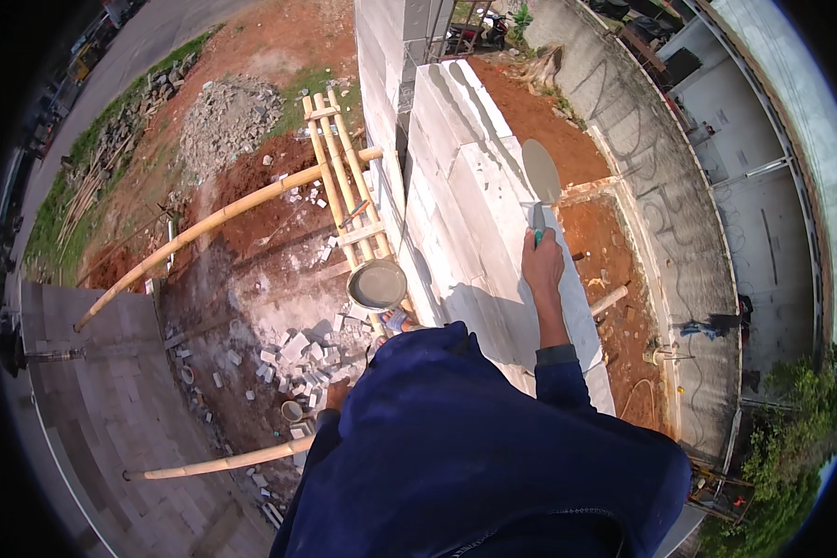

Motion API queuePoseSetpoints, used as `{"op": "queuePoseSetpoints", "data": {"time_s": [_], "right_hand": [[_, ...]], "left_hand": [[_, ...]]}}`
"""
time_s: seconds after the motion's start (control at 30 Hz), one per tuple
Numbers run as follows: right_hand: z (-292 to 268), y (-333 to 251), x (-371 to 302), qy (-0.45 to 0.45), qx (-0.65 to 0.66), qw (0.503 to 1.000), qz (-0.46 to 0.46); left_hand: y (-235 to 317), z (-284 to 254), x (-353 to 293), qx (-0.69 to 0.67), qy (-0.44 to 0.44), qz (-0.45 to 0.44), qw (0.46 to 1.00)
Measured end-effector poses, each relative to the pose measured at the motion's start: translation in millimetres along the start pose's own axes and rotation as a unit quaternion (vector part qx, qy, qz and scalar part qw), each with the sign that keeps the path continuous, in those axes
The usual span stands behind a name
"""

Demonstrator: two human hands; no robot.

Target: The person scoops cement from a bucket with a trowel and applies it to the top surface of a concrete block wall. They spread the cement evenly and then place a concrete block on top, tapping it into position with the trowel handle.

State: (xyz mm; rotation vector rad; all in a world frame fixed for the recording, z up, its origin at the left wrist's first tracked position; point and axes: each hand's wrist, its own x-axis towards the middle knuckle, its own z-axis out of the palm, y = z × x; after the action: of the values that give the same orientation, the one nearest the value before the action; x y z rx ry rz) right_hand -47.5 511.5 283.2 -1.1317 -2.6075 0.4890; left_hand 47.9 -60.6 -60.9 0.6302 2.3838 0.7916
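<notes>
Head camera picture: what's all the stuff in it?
Trowel: one, grey and green, wall's right edge
Block wall: one, white, centre
Mortar strips: two, grey, wall's far end
Tub: one, grey inside, beside wall
Bamboo poles: several, yellow, left
Tool: one, orange, on bamboo
Rubble heap: one, grey, upper left
Broken blocks: many, white, lower left
Soil: lots, reddish-brown, around wall
Boundary wall: one, grey, right
Leaves: one clump, green, lower right
Shirt: one, dark blue, bottom centre
Right hand: one, bare, holding trowel
</notes>
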Motion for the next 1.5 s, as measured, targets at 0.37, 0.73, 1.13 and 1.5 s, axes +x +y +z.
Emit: {"op": "queuePoseSetpoints", "data": {"time_s": [0.37, 0.73, 1.13, 1.5], "right_hand": [[0, 13, -6, -0.003, -0.016, 1.000, -0.013], [3, 6, -8, -0.001, -0.002, 1.000, 0.004], [32, 20, -2, 0.005, 0.393, 0.917, 0.069], [152, -67, -62, -0.220, 0.365, 0.903, 0.053]], "left_hand": [[-42, 33, -24, 0.027, 0.092, 0.044, 0.994], [-29, 26, -21, 0.082, 0.013, 0.013, 0.996], [26, -7, -27, -0.407, 0.064, -0.425, 0.806], [-27, -4, 54, 0.086, -0.084, -0.076, 0.990]]}}
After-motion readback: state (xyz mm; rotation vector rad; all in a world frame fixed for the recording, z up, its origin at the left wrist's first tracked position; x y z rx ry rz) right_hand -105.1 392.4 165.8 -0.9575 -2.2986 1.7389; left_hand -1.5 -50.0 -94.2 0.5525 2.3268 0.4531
